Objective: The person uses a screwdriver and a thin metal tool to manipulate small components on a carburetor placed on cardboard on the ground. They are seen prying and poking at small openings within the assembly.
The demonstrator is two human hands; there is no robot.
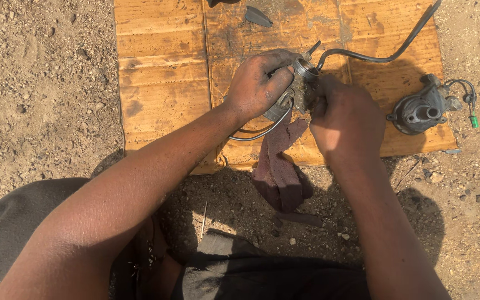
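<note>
My left hand (258, 83) is wrapped around a small grimy metal engine part (302, 83), a carburettor-like body with a round open mouth on top. My right hand (345, 119) closes on the same part from the right side; what its fingers pinch is hidden. A thin grey cable (262, 132) loops out below the part. A dark red rag (279, 166) hangs beneath both hands and trails onto the dirt. A black hose (387, 55) runs from the part up towards the top right.
A worn cardboard sheet (162, 72) lies on sandy, stony ground (40, 83). A grey metal housing with wires and a green connector (426, 105) rests on its right end. A dark flat scrap (258, 16) lies near the top edge. My knees fill the bottom of the view.
</note>
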